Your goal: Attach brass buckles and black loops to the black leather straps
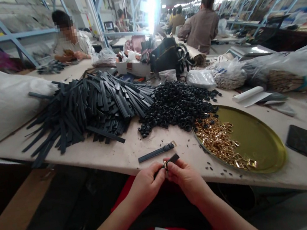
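Observation:
Just off the table's front edge, my left hand (149,182) and my right hand (187,179) meet, both closed on one dark strap (173,158) with a gold buckle (165,164). The strap's free end sticks up between the right fingers; the rest is hidden by the hands. Beyond them a finished-looking strap with a buckle (156,152) lies flat. A large heap of dark strips (93,105) is at the left, and a pile of small black loops (175,105) lies right of it. Gold buckles (218,139) fill the left part of a round tray (262,140).
A black phone (301,141) lies right of the tray. Behind are a black bag (165,55), plastic bags (230,73) and a white paper roll (247,94). A big white sack (2,100) borders the left. A person (72,42) sits across the table; others are farther back.

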A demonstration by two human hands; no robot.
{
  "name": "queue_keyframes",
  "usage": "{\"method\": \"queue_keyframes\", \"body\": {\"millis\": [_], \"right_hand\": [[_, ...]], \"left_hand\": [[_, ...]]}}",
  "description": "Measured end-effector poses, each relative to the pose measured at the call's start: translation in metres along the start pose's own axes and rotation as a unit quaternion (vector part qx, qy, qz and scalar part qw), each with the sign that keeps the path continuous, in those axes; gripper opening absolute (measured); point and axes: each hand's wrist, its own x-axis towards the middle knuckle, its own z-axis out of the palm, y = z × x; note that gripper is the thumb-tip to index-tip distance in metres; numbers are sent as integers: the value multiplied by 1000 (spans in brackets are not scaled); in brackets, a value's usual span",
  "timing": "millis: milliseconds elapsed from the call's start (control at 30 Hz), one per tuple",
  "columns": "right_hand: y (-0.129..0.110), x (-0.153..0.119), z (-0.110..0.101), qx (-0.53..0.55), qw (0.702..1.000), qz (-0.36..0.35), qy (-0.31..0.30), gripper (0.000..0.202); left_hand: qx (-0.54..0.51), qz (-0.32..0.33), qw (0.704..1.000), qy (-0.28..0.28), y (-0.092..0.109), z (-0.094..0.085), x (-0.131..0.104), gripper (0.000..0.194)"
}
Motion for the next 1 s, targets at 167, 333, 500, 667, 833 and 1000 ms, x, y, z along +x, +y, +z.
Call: {"method": "queue_keyframes", "body": {"millis": [167, 333, 500, 667, 833, 1000], "right_hand": [[8, -3, -3, -118, 988, -92, 22, 26], [6, 8, -9, -127, 991, -45, 0, 28], [6, 15, -8, -166, 985, -41, -11, 28], [5, 13, -13, -403, 873, -273, 16, 14], [-2, 12, -16, -412, 870, -272, -5, 6], [-7, 8, -9, -292, 946, -127, -53, 21]], "left_hand": [[-123, -67, 990, -22, -11, 6, 7, 24], [-191, -126, 972, -46, -21, 7, 13, 24], [-196, -158, 967, -34, -28, 7, 21, 18], [-198, -188, 960, -57, -29, 6, 24, 18], [-67, -102, 992, -4, -15, 1, 17, 23], [-28, -104, 994, -18, -5, -8, 18, 30]]}}
